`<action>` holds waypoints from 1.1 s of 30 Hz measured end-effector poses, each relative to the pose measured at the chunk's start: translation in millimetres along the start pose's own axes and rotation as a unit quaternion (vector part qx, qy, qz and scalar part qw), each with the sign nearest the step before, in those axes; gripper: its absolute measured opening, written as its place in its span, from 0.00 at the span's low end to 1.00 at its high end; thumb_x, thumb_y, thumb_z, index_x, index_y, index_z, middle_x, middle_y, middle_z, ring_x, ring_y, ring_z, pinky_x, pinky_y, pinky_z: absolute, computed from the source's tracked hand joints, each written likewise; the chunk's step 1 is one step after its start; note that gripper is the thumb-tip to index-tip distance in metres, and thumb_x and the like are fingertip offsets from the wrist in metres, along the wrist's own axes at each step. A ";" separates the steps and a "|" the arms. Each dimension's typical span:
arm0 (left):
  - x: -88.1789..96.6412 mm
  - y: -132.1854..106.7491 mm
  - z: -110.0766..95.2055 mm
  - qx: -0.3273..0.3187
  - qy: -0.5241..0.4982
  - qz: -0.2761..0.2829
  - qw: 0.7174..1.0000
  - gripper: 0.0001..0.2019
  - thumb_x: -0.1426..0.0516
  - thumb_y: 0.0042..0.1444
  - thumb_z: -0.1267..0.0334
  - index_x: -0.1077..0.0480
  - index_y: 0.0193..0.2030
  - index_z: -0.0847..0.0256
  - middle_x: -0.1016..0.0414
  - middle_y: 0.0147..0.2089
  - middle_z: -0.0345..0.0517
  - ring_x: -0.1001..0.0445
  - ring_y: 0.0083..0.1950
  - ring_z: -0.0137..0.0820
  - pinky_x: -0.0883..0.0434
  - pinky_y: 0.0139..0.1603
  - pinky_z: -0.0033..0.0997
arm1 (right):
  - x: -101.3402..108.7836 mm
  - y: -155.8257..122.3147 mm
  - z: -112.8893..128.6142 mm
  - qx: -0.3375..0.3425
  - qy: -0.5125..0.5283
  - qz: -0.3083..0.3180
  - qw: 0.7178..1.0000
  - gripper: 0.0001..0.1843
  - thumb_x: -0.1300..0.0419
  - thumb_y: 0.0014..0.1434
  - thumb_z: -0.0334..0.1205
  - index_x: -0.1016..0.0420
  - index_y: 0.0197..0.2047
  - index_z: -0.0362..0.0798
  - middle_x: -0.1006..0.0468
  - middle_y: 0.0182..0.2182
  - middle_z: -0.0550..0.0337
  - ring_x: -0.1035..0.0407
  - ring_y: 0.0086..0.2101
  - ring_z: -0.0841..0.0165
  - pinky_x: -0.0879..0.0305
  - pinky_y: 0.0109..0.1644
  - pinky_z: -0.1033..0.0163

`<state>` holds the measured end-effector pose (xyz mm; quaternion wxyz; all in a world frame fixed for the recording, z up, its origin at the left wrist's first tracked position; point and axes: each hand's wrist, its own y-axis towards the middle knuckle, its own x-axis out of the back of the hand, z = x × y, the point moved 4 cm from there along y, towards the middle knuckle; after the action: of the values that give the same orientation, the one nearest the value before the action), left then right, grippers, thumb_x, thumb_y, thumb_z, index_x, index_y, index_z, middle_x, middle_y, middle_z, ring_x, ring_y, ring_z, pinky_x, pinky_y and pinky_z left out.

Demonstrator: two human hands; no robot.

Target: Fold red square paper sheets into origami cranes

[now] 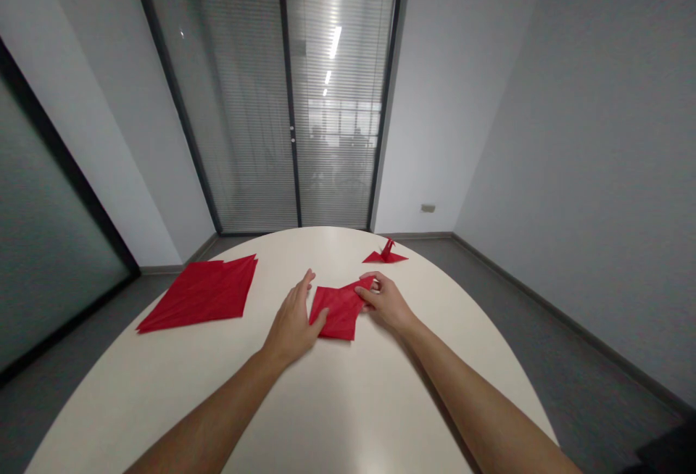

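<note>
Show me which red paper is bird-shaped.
The small bird beyond the right hand: wings spread, middle raised. The left pile and held paper look flatter.

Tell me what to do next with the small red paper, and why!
Perhaps the right hand could fold the far right corner of the small red paper inward: it pinches there, while the left hand has its thumb over the left side.

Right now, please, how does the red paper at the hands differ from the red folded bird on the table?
The red paper is mostly flat, while the folded bird has a part rising above its spread wings. The red paper is pinched by the right hand; the folded bird is untouched, near the table's far edge. The red paper fills more of the picture than the folded bird. Both are red.
</note>
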<state>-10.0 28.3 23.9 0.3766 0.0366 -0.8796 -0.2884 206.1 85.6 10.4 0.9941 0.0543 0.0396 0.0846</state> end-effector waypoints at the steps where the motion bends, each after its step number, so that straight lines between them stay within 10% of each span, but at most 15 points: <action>1: 0.2 -0.2 -3.7 -0.032 0.012 0.005 0.999 0.34 0.43 0.60 0.64 0.49 0.72 0.59 0.36 0.69 0.58 0.32 0.65 0.44 0.35 0.67 0.53 | 0.2 0.6 -2.4 -0.001 -0.015 0.009 1.000 0.27 0.28 0.46 0.53 0.34 0.42 0.48 0.23 0.25 0.66 0.31 0.19 0.73 0.33 0.21 0.68; 9: -9.2 -9.2 -24.4 -0.156 0.010 0.174 0.972 0.21 0.43 0.59 0.67 0.32 0.60 0.56 0.25 0.60 0.51 0.27 0.60 0.42 0.33 0.66 0.50 | 7.1 3.4 -12.0 0.000 -0.166 -0.007 0.986 0.19 0.33 0.53 0.50 0.30 0.41 0.46 0.29 0.20 0.69 0.36 0.17 0.72 0.37 0.19 0.66; 14: -10.0 -9.6 -21.4 -0.134 0.033 0.178 0.974 0.20 0.43 0.61 0.62 0.31 0.60 0.58 0.26 0.61 0.53 0.28 0.61 0.43 0.34 0.66 0.51 | 8.8 -4.9 10.7 0.135 -0.370 -0.096 0.914 0.21 0.35 0.57 0.42 0.25 0.52 0.46 0.23 0.46 0.50 0.26 0.37 0.63 0.27 0.47 0.53; 17: -11.3 -9.7 -19.1 -0.131 0.042 0.179 0.974 0.19 0.42 0.60 0.61 0.29 0.59 0.58 0.27 0.62 0.53 0.29 0.63 0.44 0.34 0.66 0.51 | -4.8 -14.7 25.2 0.228 -0.433 -0.045 0.871 0.20 0.37 0.59 0.39 0.24 0.55 0.48 0.28 0.57 0.47 0.33 0.56 0.56 0.37 0.63 0.48; 27: -15.6 -7.9 -14.4 -0.133 0.065 0.161 0.976 0.18 0.44 0.61 0.67 0.26 0.57 0.56 0.27 0.61 0.52 0.31 0.63 0.43 0.34 0.67 0.51 | -21.4 -27.5 27.7 0.272 -0.547 0.050 0.790 0.22 0.40 0.62 0.38 0.24 0.59 0.49 0.52 0.73 0.51 0.59 0.70 0.45 0.51 0.69 0.36; 33: -16.5 -9.0 -12.0 -0.131 0.092 0.151 0.975 0.19 0.44 0.61 0.66 0.27 0.59 0.56 0.27 0.61 0.52 0.30 0.61 0.43 0.35 0.66 0.51 | -20.3 -26.0 18.2 0.227 -0.554 0.133 0.790 0.22 0.44 0.66 0.43 0.26 0.62 0.51 0.34 0.66 0.52 0.51 0.69 0.48 0.49 0.69 0.39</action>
<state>8.7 19.7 15.1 0.4970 -0.1200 -0.7911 -0.3358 192.0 54.8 26.8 0.7836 0.3203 -0.5076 0.1604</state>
